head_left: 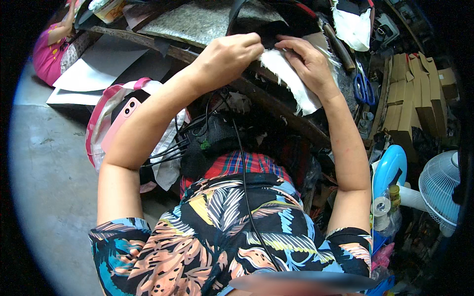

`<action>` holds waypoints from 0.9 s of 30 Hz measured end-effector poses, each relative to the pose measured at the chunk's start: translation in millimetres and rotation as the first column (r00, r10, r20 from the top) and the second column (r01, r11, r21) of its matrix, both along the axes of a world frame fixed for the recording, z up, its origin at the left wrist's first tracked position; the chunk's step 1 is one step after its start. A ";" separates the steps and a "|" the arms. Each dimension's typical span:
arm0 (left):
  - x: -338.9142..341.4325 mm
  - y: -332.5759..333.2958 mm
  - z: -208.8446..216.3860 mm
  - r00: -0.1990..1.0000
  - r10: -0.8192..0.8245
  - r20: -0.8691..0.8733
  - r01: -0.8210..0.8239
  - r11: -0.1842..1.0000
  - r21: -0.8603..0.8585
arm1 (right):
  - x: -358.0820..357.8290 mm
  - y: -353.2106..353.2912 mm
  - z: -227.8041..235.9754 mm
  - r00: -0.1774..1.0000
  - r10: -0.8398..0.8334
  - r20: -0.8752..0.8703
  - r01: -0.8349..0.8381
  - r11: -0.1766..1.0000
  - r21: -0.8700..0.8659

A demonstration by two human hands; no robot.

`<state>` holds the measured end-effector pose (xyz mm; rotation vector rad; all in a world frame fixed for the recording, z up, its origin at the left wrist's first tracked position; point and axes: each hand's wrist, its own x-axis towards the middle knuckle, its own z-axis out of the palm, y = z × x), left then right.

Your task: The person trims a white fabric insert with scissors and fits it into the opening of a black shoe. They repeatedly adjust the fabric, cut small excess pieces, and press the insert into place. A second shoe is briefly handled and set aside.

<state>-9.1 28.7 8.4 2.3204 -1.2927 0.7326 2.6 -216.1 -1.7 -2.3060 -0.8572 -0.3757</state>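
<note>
My left hand (232,56) is raised at the bench edge, its fingers pinched together. What they grip, beside the cloth's end and a dark piece, is too small to make out. A strip of white cloth (284,74) with frayed edges hangs slanting between my hands. My right hand (312,66) holds this cloth, its index finger and thumb reaching toward the left hand. Black material (271,32) lies just beyond both hands, its shape lost in shadow.
Blue-handled scissors (364,89) and a dark rod (339,47) lie to the right. A grey slab (182,24) tops the bench. A pink phone (121,123) rests in a bag on the left. A fan (439,187) and cardboard (412,93) stand right. Another person (49,54) sits far left.
</note>
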 end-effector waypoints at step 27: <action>8.6 4.7 10.3 0.887 0.086 -0.453 -0.156 0.980 -0.119 | -22.4 16.2 10.9 0.989 -0.020 0.148 0.043 0.987 -0.157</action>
